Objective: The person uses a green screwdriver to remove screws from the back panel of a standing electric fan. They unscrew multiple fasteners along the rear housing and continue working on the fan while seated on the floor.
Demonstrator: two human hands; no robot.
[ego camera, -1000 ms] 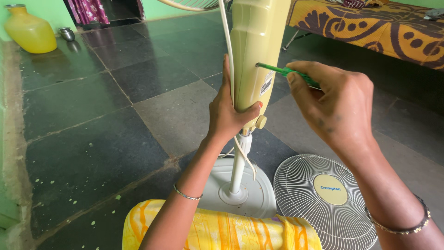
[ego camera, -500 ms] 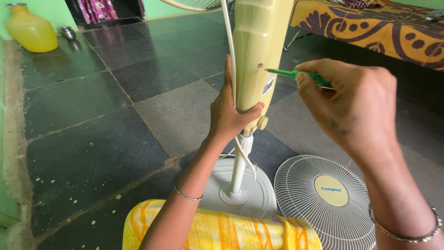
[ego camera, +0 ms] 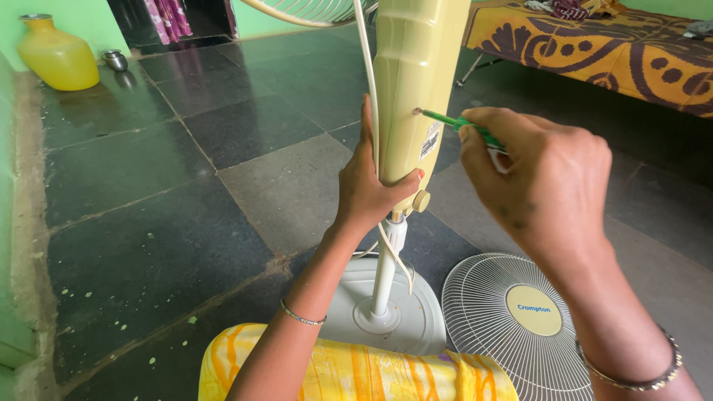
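A pale yellow fan motor housing (ego camera: pixel 416 82) stands on a white pole (ego camera: pixel 385 275) over a round white base (ego camera: pixel 405 312). My left hand (ego camera: pixel 369 182) grips the housing's lower part, thumb across its back. My right hand (ego camera: pixel 538 178) holds a green screwdriver (ego camera: pixel 454 122); its tip touches a small screw hole in the side of the housing. A white cord (ego camera: pixel 368 89) runs down the housing next to my left hand.
A round white wire fan guard (ego camera: pixel 512 319) lies on the dark tiled floor at the right. A cot with a yellow patterned cover (ego camera: pixel 609 44) stands at the back right. A yellow pot (ego camera: pixel 56 53) and a small metal vessel (ego camera: pixel 115 59) sit far left. Yellow cloth (ego camera: pixel 349 371) covers my lap.
The screwdriver tip was in the hole, pulled a little away to the right, and is now back at the hole. My left hand kept its grip on the housing.
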